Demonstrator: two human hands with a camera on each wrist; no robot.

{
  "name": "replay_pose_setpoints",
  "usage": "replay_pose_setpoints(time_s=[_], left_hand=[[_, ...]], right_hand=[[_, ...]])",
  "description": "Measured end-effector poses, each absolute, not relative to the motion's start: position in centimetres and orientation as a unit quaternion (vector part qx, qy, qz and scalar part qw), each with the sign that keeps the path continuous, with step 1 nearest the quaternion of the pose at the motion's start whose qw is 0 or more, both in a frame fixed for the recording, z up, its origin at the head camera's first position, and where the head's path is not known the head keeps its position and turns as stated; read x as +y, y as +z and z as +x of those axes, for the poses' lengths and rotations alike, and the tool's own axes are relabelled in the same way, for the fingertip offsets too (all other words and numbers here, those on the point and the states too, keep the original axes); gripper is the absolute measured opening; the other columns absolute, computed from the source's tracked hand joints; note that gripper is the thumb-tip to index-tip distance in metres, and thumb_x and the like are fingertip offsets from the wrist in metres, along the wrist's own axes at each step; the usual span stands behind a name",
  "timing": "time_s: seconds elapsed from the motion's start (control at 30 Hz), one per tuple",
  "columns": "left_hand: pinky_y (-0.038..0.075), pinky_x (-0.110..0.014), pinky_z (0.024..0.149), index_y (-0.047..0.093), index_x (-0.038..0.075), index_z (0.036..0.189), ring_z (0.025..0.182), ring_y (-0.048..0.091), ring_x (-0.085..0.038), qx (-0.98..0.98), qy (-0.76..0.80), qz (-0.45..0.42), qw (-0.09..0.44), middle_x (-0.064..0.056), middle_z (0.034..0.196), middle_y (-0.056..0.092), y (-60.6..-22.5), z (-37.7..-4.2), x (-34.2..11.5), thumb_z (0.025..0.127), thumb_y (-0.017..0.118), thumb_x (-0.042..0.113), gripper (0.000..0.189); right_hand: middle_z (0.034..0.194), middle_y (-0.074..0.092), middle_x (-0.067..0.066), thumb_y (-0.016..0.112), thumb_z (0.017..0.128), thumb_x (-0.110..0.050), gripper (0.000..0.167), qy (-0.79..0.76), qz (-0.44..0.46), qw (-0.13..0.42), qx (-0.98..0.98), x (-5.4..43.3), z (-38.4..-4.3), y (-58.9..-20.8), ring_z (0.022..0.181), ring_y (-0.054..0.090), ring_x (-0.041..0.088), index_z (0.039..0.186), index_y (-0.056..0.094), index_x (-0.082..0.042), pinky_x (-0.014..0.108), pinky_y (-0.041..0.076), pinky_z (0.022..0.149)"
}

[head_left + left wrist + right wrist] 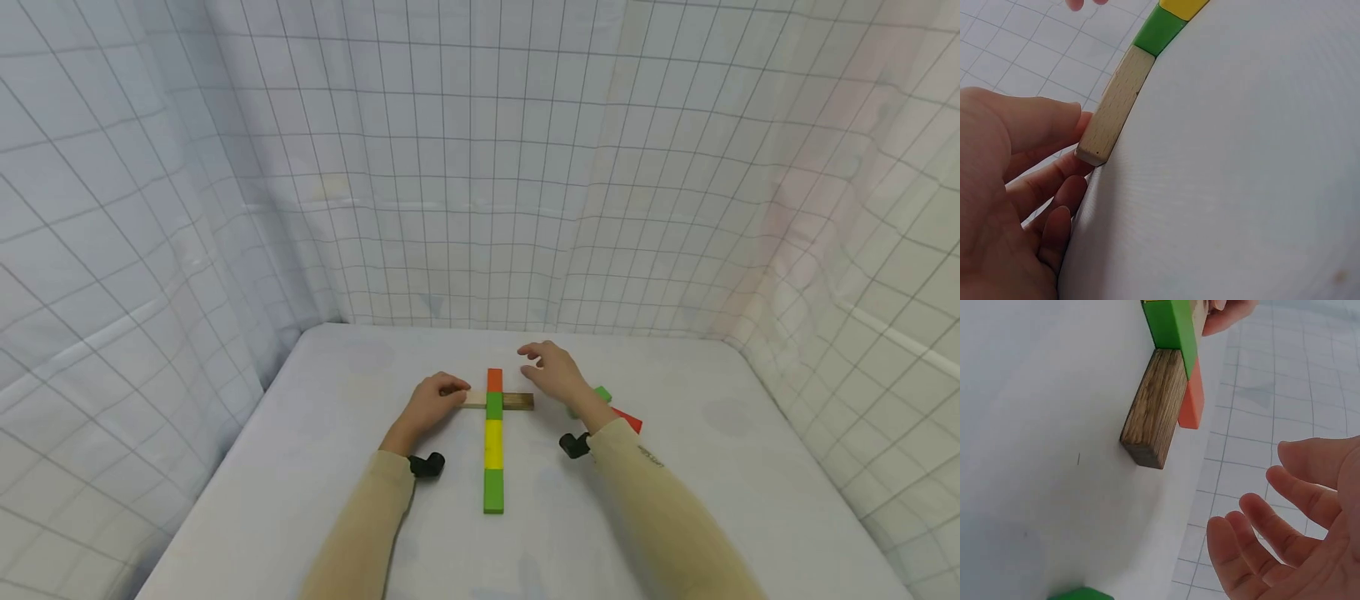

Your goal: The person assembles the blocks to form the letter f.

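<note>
Several blocks lie in a cross on the white table. A red-orange block point(495, 380), a green block point(494, 407), a yellow block point(493, 444) and another green block point(493, 492) form the upright line. On the left, a pale wooden block point(1116, 103) meets the upper green block; a dark wooden block point(1155, 406) meets it on the right. My left hand point(432, 404) is at the pale block's outer end, index and middle fingertips touching it, thumb beside them. Held above the table, right of the red-orange block, my right hand point(555, 373) has loosely bent, spread fingers and nothing in them.
Beneath and beside my right forearm lie a loose green block point(602, 392) and a red block point(628, 419). A grid-patterned white cloth point(480, 208) hangs behind the table and along both sides. Each wrist carries a small black camera point(427, 465).
</note>
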State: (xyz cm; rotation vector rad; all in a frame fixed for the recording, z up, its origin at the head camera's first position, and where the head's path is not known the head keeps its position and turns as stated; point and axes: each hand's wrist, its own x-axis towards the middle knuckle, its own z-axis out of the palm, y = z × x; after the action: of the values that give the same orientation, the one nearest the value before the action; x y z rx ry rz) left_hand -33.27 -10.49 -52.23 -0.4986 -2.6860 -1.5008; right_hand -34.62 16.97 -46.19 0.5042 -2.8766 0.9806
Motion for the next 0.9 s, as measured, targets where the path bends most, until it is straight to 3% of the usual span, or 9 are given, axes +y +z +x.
replay_pose_setpoints(time_s=[0.9], left_hand=[[0.046,-0.039,0.087,0.077,0.016,0.109,0.094,0.057,-0.019,-0.857,-0.493,-0.15,-0.005,0.001,0.106,0.067,-52.4,-33.7,-10.8,0.095,0.07,0.019,0.017]], right_hand=[[0.123,0.061,0.014,0.064,0.097,-0.016,0.037,0.258,0.16,0.036,-0.952,27.9,-30.9,-46.6,0.11,0.059,0.033,0.132,0.064,-0.007,0.051,0.051,0.087]])
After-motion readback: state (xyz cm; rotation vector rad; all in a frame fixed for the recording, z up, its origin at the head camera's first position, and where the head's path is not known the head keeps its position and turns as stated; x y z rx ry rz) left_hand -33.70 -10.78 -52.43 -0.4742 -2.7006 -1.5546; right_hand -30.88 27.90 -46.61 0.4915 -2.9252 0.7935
